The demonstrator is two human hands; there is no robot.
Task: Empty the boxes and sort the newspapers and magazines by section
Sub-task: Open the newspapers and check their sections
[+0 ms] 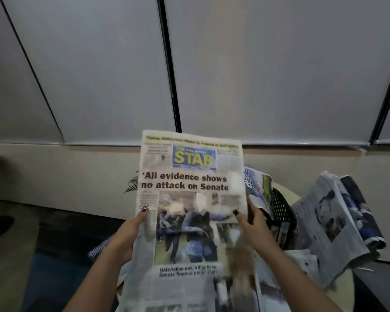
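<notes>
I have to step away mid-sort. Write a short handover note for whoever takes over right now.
Left hand grips the left edge of the Star newspaper, thumb on the front page. Right hand grips its right edge. The paper is held upright, front page facing you.
The black basket behind it on the round table still holds papers. A loose heap of newspapers lies to the right.
Done: some papers out.
Left: place this one, empty the basket, sort by section.

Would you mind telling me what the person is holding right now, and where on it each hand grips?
A STAR front-page newspaper: the left hand pinches its left edge, the right hand its right edge, both near mid-height.
</notes>
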